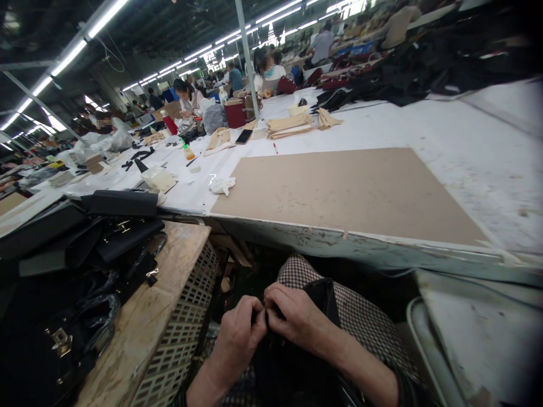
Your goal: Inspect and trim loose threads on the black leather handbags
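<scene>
A black bag (292, 367) rests on my lap over checkered cloth, its lower part cut off by the frame. My left hand (241, 330) pinches the bag's upper edge, fingers curled against the thumb. Right beside it, my right hand (292, 314) grips the same edge, with the two sets of fingertips almost touching. Whatever small detail lies between the fingertips is hidden. Behind my right hand a raised black panel (323, 297) of the bag stands up.
A brown board (343, 192) covers the near part of the white table (479, 147). Left of me, black bags with metal clasps (62, 342) lie piled on a wooden board (169, 265) above a plastic crate (176, 333). Beige pieces (291, 124) and a phone (244, 136) lie farther back.
</scene>
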Demonstrator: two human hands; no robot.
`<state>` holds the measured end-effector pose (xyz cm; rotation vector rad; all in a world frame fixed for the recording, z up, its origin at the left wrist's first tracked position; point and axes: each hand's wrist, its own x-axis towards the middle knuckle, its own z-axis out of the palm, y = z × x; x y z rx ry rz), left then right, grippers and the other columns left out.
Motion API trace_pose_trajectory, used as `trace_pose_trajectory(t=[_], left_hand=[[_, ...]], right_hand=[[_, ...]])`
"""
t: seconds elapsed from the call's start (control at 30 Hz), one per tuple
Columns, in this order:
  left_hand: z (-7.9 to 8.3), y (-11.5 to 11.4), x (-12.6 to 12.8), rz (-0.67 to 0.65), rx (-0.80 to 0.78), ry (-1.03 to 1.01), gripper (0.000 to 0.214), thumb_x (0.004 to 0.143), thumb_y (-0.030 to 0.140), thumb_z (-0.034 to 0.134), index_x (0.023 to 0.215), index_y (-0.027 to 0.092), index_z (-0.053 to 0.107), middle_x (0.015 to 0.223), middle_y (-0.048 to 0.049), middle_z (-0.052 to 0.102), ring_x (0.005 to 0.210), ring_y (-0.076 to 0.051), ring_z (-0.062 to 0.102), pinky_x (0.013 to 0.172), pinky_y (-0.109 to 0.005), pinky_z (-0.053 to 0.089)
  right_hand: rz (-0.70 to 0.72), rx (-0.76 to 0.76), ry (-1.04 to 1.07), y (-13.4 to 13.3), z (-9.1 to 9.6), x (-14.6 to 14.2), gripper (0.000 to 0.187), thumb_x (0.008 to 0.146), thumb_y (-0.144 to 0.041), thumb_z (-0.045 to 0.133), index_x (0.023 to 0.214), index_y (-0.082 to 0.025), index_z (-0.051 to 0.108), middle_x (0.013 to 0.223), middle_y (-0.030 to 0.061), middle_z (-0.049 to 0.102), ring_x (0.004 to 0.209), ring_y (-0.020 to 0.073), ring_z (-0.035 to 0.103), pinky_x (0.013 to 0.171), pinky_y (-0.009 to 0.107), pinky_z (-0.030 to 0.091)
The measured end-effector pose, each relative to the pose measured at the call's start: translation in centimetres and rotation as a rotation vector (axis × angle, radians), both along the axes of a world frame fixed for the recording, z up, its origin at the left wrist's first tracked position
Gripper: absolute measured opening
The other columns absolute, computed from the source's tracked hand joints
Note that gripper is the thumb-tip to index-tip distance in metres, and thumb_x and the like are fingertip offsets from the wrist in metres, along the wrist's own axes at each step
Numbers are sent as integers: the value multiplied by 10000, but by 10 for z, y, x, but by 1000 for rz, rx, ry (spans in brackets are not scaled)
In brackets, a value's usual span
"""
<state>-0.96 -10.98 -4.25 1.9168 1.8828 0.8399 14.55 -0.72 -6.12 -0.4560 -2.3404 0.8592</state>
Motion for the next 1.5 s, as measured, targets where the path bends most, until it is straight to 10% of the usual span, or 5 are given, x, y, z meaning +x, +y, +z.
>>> trace_pose_trajectory(t=[0.27,0.67,1.07,1.23,1.5], left_hand=[[7,0,9,134,-55,-112,75,940,218,482,945,207,556,846,-10,637,759,-156,625,725,-255,450],[13,17,-7,232,-388,-902,184,835,229,644,993,167,573,720,43,552,645,-92,468,610,-200,355],[24,22,-4,130,-403,-536,233,864,372,633,836,147,685,739,4,578,681,-124,466,606,-220,354],[12,21,-6,207,-403,-613,237,870,370,618,769,155,608,678,36,482,640,-108,411,572,-211,322],[-5,34,-13,191,-384,-491,309,831,457,661,800,150,639,712,16,569,695,-142,499,626,-225,380]], right_hand=[[-90,-172,-32,-4,8,0,140,819,-54,527,825,-194,516,802,3,570,713,156,553,651,267,418],[-67,-616,-4,12,27,-6,328,668,-14,581,913,-212,492,742,-40,687,672,140,644,614,224,444],[9,-684,-53,29,27,7,241,762,-80,635,964,-198,574,767,-16,735,693,160,674,641,243,474],[-115,-377,-115,36,23,43,148,918,-199,552,1054,-218,607,1032,50,725,1007,226,634,937,409,455],[-476,-334,-309,15,-7,76,762,677,-113,660,1399,-145,417,1572,174,232,1454,311,208,1173,494,244]])
